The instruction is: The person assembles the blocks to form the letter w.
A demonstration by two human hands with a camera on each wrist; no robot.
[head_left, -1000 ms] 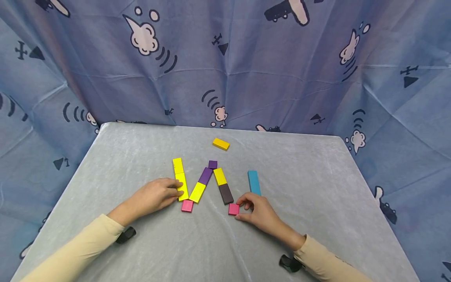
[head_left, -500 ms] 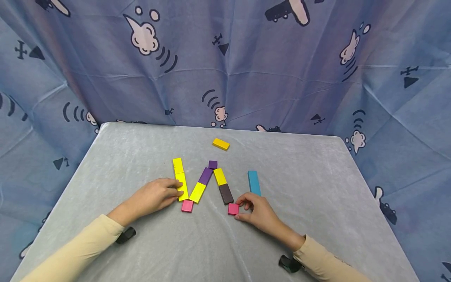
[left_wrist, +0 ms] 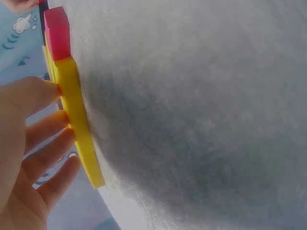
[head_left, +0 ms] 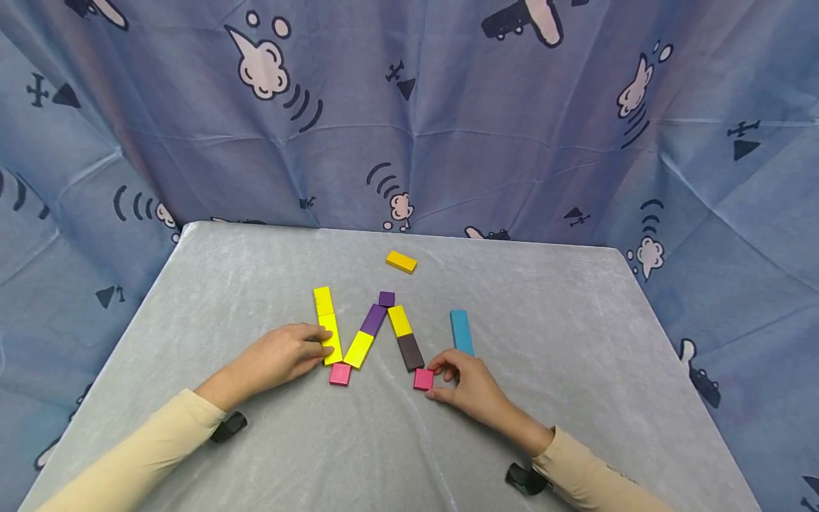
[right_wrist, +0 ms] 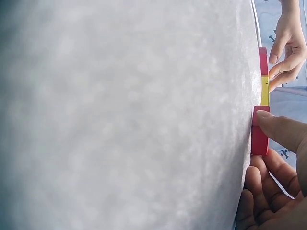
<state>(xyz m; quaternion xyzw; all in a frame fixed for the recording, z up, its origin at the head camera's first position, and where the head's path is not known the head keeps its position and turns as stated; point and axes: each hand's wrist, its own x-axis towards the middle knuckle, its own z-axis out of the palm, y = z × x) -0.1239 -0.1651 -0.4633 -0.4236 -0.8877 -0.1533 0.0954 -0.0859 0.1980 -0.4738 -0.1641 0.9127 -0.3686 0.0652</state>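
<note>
In the head view, my left hand (head_left: 281, 355) rests its fingertips on the longer yellow block (head_left: 328, 326); the left wrist view shows those fingers spread along its side. A shorter yellow block (head_left: 323, 300) continues that row at the far end, and a pink block (head_left: 340, 375) lies at the near end. My right hand (head_left: 473, 387) pinches another pink block (head_left: 423, 380) between thumb and fingers. That block sits at the near end of a dark brown block (head_left: 410, 353), which continues into a yellow block (head_left: 399, 321). All the blocks lie flat in a zigzag.
Between the two hands, a purple block (head_left: 374, 320) and a yellow block (head_left: 358, 350) form a slanted row, topped by a small purple block (head_left: 387, 299). A blue block (head_left: 461, 331) lies beyond my right hand. An orange-yellow block (head_left: 401, 262) lies farther back.
My right hand has shifted the pink block very slightly left, along the near end of the dark brown block. The left hand keeps its place on the yellow block.
</note>
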